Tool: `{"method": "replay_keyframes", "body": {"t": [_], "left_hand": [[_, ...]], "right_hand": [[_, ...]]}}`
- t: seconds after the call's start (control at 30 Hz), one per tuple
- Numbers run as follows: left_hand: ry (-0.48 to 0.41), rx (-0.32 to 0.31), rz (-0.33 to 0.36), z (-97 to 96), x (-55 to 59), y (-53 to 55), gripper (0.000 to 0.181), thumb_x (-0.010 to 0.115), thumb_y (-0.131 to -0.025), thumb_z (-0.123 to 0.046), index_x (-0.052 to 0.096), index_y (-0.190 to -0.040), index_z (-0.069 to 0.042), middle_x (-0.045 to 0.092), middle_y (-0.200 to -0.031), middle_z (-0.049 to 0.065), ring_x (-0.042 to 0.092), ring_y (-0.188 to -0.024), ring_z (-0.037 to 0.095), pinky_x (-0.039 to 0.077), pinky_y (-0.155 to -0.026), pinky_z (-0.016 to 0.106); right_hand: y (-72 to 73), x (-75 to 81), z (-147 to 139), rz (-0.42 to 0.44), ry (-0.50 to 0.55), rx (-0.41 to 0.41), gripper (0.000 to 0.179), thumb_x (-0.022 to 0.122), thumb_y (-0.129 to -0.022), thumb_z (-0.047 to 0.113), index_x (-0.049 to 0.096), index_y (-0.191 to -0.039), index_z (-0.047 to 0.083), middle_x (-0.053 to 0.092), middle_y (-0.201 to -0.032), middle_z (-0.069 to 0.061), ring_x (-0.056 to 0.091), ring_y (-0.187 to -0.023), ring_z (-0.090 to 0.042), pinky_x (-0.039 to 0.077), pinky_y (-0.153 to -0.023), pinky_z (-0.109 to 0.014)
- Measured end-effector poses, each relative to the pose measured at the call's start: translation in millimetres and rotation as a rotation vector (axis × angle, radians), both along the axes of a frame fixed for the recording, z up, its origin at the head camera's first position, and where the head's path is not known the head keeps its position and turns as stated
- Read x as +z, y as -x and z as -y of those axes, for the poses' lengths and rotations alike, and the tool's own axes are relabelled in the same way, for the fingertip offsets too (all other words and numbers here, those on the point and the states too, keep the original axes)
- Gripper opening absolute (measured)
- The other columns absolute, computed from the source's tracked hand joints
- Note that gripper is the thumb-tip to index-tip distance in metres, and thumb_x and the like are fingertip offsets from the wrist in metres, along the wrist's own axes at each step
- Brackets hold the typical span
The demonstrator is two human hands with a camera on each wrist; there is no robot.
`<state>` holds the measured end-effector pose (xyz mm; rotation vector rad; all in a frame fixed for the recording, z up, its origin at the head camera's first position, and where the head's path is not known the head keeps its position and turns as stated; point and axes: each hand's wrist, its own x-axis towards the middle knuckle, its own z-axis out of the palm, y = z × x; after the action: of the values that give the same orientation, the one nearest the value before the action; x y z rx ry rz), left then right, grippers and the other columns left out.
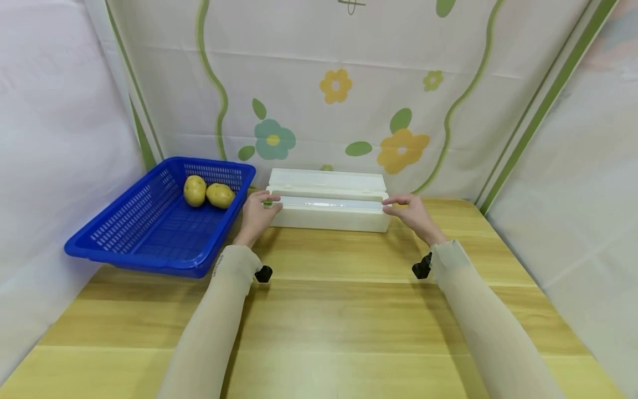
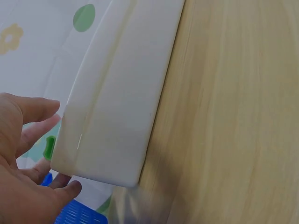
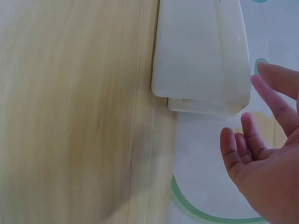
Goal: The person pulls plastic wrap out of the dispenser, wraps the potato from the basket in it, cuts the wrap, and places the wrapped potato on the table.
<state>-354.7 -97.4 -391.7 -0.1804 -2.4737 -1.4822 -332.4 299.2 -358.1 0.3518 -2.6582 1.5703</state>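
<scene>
My worktop (image 1: 324,332) runs out of view. A long white box (image 1: 329,219) sits on it, its bottom hidden. My left grip (image 1: 256,215) and right grip (image 1: 413,215) are spread at its ends; I can't tell if they touch. My left fingers partly hide a green bit (image 2: 49,148).

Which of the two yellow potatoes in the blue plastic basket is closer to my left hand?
The rightmost yellow potato in the blue plastic basket, nearer the side wall by your left hand; the other yellow potato sits farther left.
</scene>
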Motion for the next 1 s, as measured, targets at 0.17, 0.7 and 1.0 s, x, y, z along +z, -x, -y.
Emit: {"method": "replay_keyframes", "body": {"t": [0.17, 0.7, 1.0], "left_hand": [[0.004, 0.011, 0.016, 1.6, -3.9, 4.5, 0.024, 0.072, -0.091, -0.017, 0.074, -0.110, -0.001, 0.048, -0.142, 0.014, 0.038, -0.134, 0.031, 0.030, -0.109, 0.048], [0.032, 0.044, 0.033, -3.8, -6.8, 14.0, 0.025, 0.066, -0.095, -0.024, 0.076, -0.102, -0.001, 0.045, -0.141, 0.012, 0.029, -0.134, 0.035, 0.018, -0.112, 0.050], [0.027, 0.044, 0.030, -10.1, -6.5, 16.0, 0.026, 0.061, -0.100, -0.022, 0.072, -0.102, 0.001, 0.043, -0.141, 0.014, 0.029, -0.135, 0.035, 0.022, -0.111, 0.049]], "right_hand": [[1.4, -1.2, 0.7, 0.006, -0.005, 0.003, 0.032, 0.067, -0.094, 0.007, 0.063, -0.118, -0.013, 0.049, -0.135, -0.027, 0.035, -0.132, -0.043, 0.019, -0.108, -0.063], [26.3, -25.0, 0.4, -0.042, -0.096, -0.052, 0.029, 0.072, -0.092, 0.016, 0.070, -0.106, -0.009, 0.035, -0.144, -0.025, 0.023, -0.136, -0.041, 0.019, -0.109, -0.060], [29.5, -26.6, 6.6, -0.061, -0.093, -0.116, 0.027, 0.069, -0.093, 0.013, 0.069, -0.102, -0.013, 0.038, -0.140, -0.028, 0.031, -0.132, -0.043, 0.020, -0.110, -0.055]]}}
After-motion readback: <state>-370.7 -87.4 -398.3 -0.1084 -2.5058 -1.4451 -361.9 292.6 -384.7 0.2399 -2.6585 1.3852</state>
